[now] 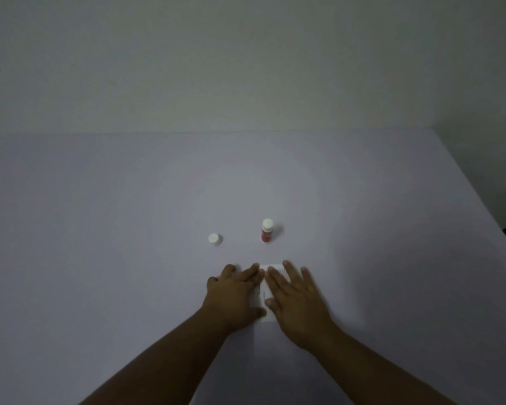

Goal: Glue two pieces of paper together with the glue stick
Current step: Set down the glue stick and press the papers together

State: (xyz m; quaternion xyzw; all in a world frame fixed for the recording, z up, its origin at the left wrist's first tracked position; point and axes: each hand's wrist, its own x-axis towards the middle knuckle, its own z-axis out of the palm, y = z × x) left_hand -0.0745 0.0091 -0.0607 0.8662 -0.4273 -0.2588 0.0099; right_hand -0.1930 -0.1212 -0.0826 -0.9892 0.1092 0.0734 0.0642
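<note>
White paper point(263, 290) with faint printed lines lies flat on the table near me, mostly hidden under both hands. My left hand point(235, 290) presses flat on its left part, fingers spread. On the right part lies my right hand point(296, 299), also flat, palm down. Whether the paper is one piece or two stacked pieces, I cannot tell. A red glue stick point(266, 231) with a white top stands upright beyond the paper. Its white cap point(214, 239) rests apart, to the left of the stick.
The pale grey table point(100, 229) stretches wide around the hands. Its far edge meets a plain wall point(246, 68). The right edge of the table runs diagonally at the right side of the view.
</note>
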